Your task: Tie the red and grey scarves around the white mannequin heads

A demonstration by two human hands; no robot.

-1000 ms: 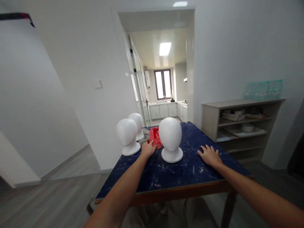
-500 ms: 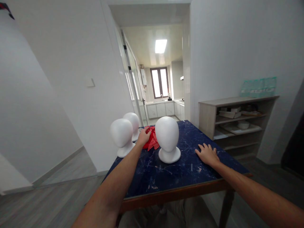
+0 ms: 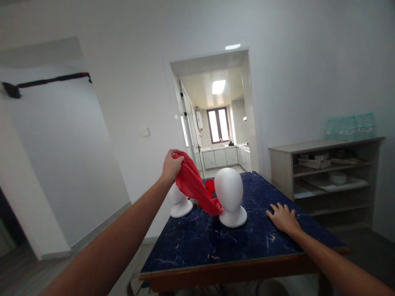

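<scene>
Nearest, the right hand [image 3: 283, 217] lies flat with fingers spread on the blue table [image 3: 247, 242]. Farther off, the left hand [image 3: 171, 165] is raised, pinching a red cloth [image 3: 194, 185] that drapes down beside a white mannequin head [image 3: 228, 196].

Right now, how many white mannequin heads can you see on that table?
2 in view: one mannequin head mid-table beside the red cloth, another partly hidden behind the left hand. More may be hidden there.

White walls, a lit kitchen doorway [image 3: 220, 123], wooden shelf unit [image 3: 327, 172] at right.
</scene>
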